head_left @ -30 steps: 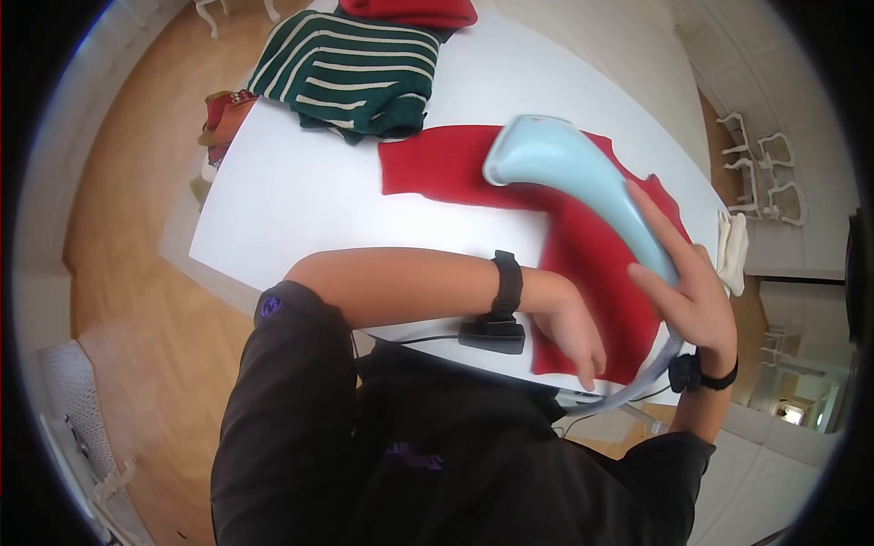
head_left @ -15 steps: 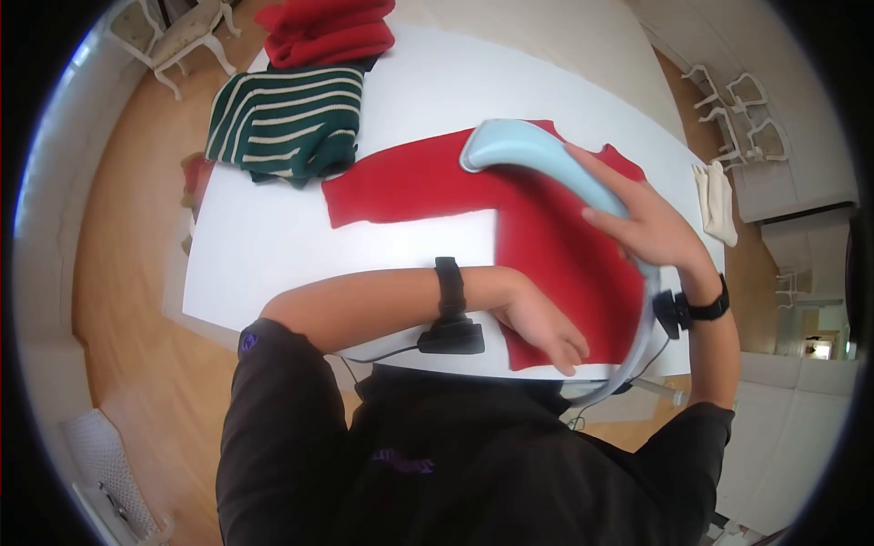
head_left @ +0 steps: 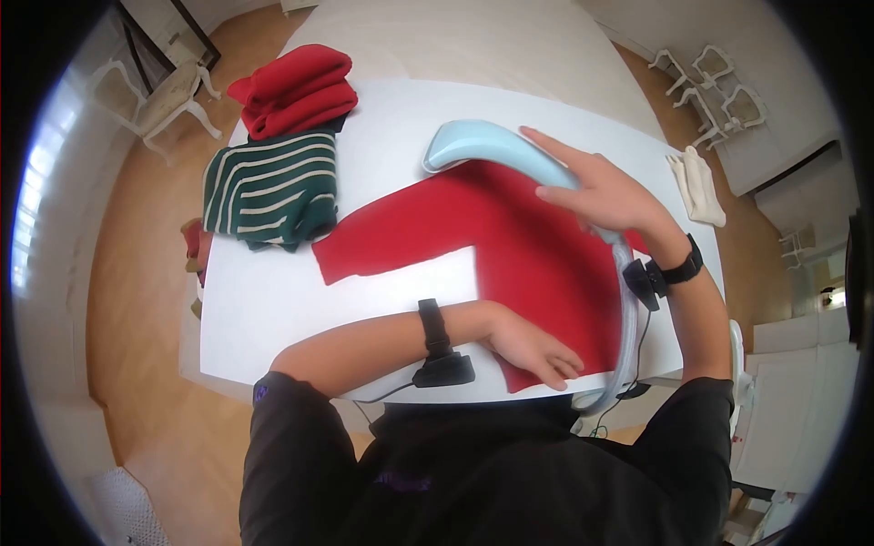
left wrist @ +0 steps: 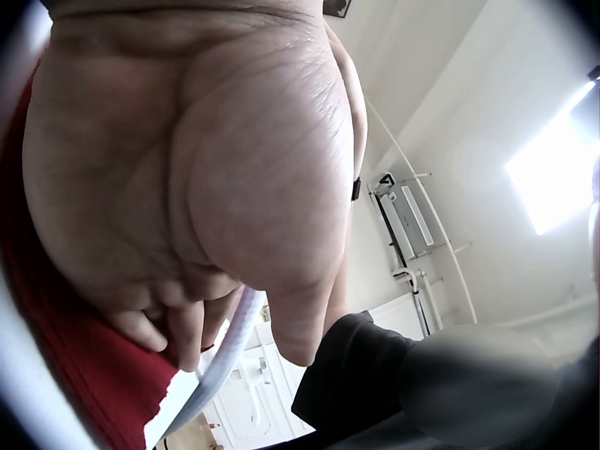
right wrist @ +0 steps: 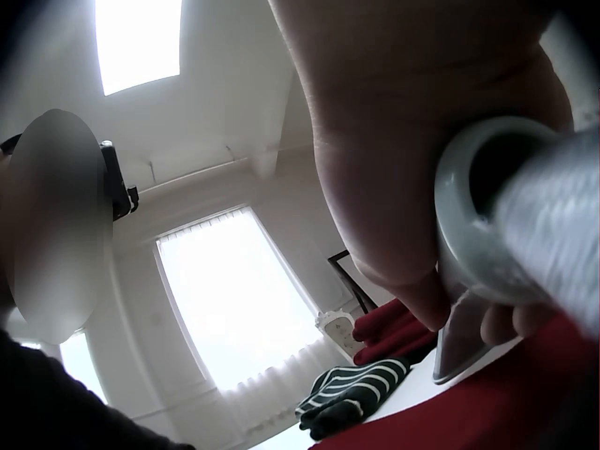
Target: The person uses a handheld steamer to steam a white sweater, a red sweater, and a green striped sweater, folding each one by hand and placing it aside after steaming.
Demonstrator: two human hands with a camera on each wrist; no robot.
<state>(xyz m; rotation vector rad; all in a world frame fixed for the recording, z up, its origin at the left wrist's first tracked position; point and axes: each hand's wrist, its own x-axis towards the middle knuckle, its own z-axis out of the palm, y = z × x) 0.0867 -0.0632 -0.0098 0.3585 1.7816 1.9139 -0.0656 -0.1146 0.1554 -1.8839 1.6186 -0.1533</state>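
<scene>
A red knit garment [head_left: 537,282] with one long sleeve [head_left: 391,237] lies spread on the white table. My right hand [head_left: 605,191] grips the handle of a light blue garment steamer [head_left: 496,146], whose head is over the garment's far edge by the shoulder. In the right wrist view my hand [right wrist: 412,169] wraps the handle, with the hose [right wrist: 562,225] coming out of its end. My left hand [head_left: 533,350] is over the garment's near hem, fingers loosely bent and holding nothing. The left wrist view shows its palm [left wrist: 187,178] above the red cloth.
Left on the table are a folded green-and-white striped knit [head_left: 273,187] and a folded red garment [head_left: 300,86] beyond it. A cream cloth [head_left: 699,187] lies at the right edge. The steamer's pale hose [head_left: 625,318] runs down past the near edge.
The steamer has moved over the garment toward its far edge, with my right hand still gripping it. My left hand stays by the near hem. The head view has shifted.
</scene>
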